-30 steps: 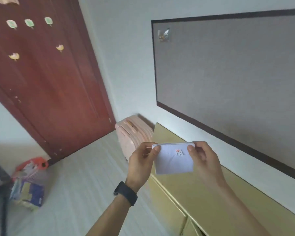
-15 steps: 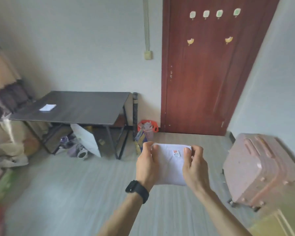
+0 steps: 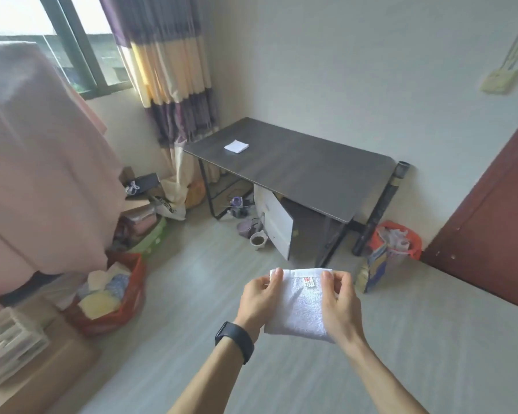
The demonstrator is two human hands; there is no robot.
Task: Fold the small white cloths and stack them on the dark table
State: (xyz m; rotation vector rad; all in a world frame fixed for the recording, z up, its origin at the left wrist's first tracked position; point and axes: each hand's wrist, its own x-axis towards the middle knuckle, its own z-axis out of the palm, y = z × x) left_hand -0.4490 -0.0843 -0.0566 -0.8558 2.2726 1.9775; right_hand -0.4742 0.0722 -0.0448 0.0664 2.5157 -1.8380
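Observation:
A small white cloth (image 3: pixel 301 306) with a red-and-white label hangs folded in the air in front of me. My left hand (image 3: pixel 259 300) pinches its upper left corner and my right hand (image 3: pixel 338 306) grips its right side. Across the room stands the dark table (image 3: pixel 311 174), well beyond both hands. One folded white cloth (image 3: pixel 236 146) lies on the tabletop near its far left end.
A red bag (image 3: pixel 108 297) of coloured cloths sits on the floor at left, by cardboard boxes (image 3: pixel 42 372). Clutter and a white panel (image 3: pixel 274 222) lie under the table. An orange bin (image 3: pixel 396 242) stands by the dark red door (image 3: pixel 491 249). Bare grey floor lies ahead.
The view has swung left from the door and suitcase to the window and table, which now looks nearer. Both hands still hold the folded cloth the same way.

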